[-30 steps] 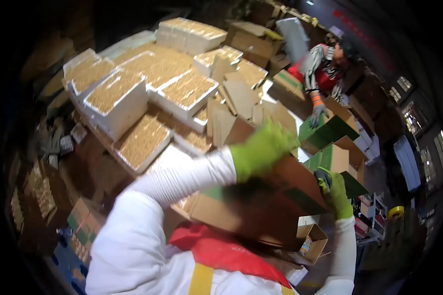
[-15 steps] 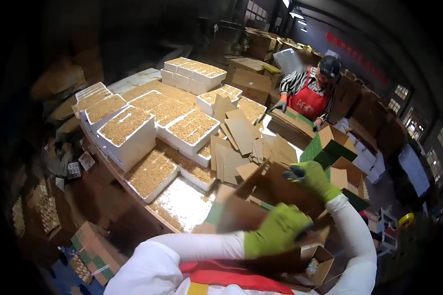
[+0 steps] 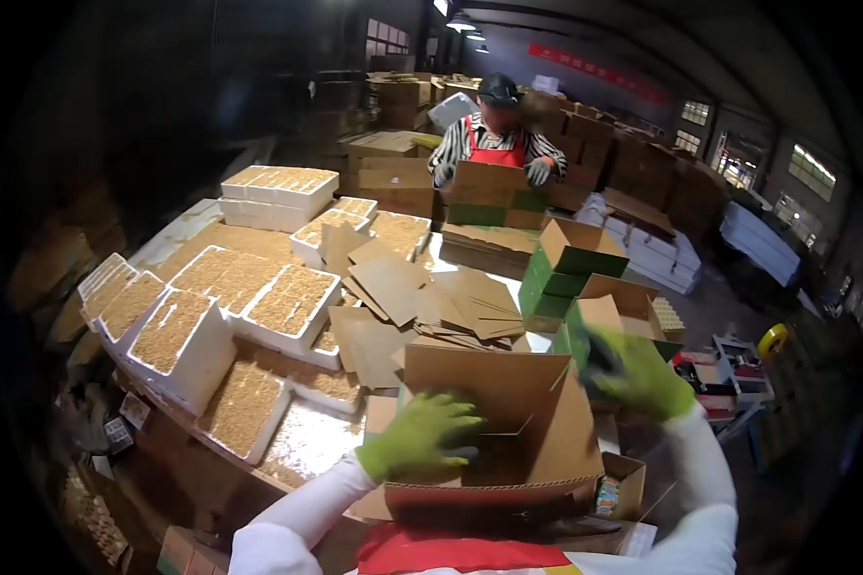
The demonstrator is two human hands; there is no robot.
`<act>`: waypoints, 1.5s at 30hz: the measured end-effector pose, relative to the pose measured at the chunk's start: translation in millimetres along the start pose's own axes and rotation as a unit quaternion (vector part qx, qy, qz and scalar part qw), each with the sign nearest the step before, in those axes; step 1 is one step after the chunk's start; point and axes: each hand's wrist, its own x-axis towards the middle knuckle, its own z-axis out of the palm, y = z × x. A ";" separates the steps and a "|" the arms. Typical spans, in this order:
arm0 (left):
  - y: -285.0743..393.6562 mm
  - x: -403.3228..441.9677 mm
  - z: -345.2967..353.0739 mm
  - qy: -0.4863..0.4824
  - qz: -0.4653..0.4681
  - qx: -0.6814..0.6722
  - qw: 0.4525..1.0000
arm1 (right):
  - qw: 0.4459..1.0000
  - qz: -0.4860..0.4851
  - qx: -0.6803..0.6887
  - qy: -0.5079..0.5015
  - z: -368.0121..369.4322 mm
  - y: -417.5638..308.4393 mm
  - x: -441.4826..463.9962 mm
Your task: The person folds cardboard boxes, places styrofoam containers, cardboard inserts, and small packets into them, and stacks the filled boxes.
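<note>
An open cardboard box (image 3: 547, 436) stands in front of me, its brown inside facing up and its top flaps raised or folded outward. My left hand (image 3: 422, 436), in a green glove, is at the box's left side with its fingers spread and nothing held. My right hand (image 3: 642, 376), in a matching glove with dark fingertips, is off the box's right side. Motion smears its fingers, so I cannot tell whether they touch the flap. Loose flat cardboard sheets (image 3: 385, 287) lie in a pile just beyond the box.
White foam boxes (image 3: 206, 350) topped with tan grainy filling cover the table's left side. Green-and-brown cartons (image 3: 571, 264) stand at right. Across the table, a person (image 3: 494, 144) in a red apron holds another carton (image 3: 489, 187). A small box (image 3: 628, 484) sits near my right arm.
The view has swung right. The box now stands open before me, and both my hands have moved apart to its sides. The person opposite has raised a carton from the stack.
</note>
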 end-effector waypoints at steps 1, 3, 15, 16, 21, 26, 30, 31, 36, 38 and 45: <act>0.9 -1.7 0.1 0.003 -0.027 -0.003 1.000 | 0.997 -0.033 -0.026 -0.064 5.0 -2.2 -24.1; -1.0 11.1 1.6 -0.034 -0.033 -0.006 0.999 | 0.983 -0.106 -0.091 -0.121 18.9 -23.9 -54.2; -87.5 9.6 52.2 0.141 -0.119 -0.217 0.958 | 0.993 0.034 0.017 -0.116 100.4 -53.3 -95.1; -85.6 10.7 46.8 0.111 -0.123 -0.268 0.949 | 0.991 0.026 -0.012 -0.134 100.7 -67.5 -92.2; -60.7 16.1 7.1 0.040 -0.101 -0.281 0.953 | 0.904 0.030 0.224 -0.362 117.2 37.9 -3.9; -3.8 16.1 -1.3 -0.096 -0.015 0.105 0.990 | 0.984 -0.152 0.082 -0.050 142.9 46.4 24.9; 7.5 15.9 -5.5 0.040 0.067 0.142 0.987 | 0.953 0.095 -0.101 0.269 86.3 97.1 71.9; 12.1 13.0 -6.8 0.130 0.056 0.205 0.968 | 0.894 0.167 -0.248 0.334 98.3 93.7 71.8; -102.0 -44.9 38.3 0.304 -0.113 0.207 0.923 | 0.955 0.258 -0.114 0.091 194.6 63.3 -38.2; -139.4 -60.0 41.0 0.179 -0.223 -0.114 0.952 | 0.931 0.359 0.037 -0.048 140.4 47.1 -42.6; 21.1 -29.6 -20.0 0.235 -0.145 -0.157 0.948 | 0.770 0.388 0.457 -0.218 32.5 3.8 -81.1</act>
